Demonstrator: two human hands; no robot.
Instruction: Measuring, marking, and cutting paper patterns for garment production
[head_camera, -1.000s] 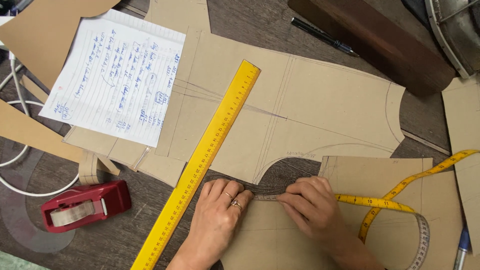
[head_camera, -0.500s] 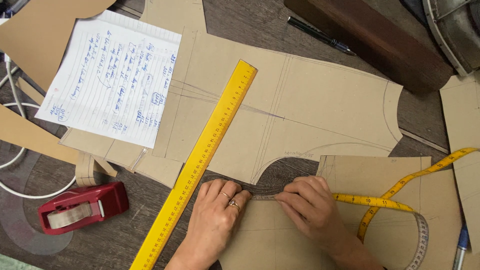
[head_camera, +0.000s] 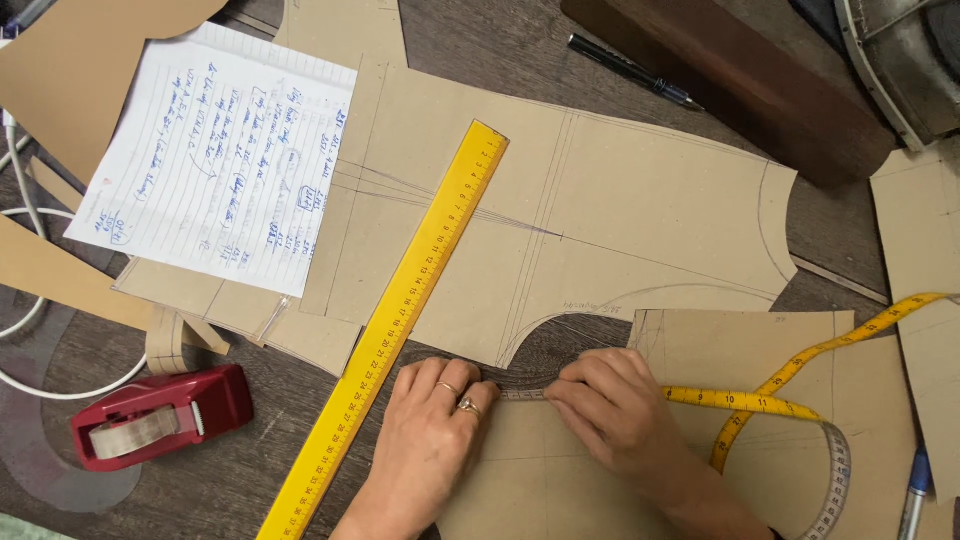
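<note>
My left hand (head_camera: 432, 440) lies flat on a brown cardboard pattern piece (head_camera: 540, 490) near the bottom edge, two rings on its fingers, fingertips pressing the end of a measuring tape (head_camera: 790, 405). My right hand (head_camera: 618, 412) pinches the same yellow tape against the card's upper edge, just right of the left hand. The tape runs right, loops down and rises toward the right edge. A long yellow ruler (head_camera: 395, 320) lies diagonally beside the left hand, over a larger cardboard pattern piece (head_camera: 620, 220).
A lined sheet of handwritten notes (head_camera: 220, 150) lies at upper left. A red tape dispenser (head_camera: 160, 415) sits at lower left near white cables (head_camera: 30, 330). A black pen (head_camera: 630, 68) and a dark wooden block (head_camera: 740, 80) are at the top. A blue pen (head_camera: 915, 490) lies at lower right.
Both hands stay in place on the tape and card. The view has shifted very slightly; nothing on the table has moved.
</note>
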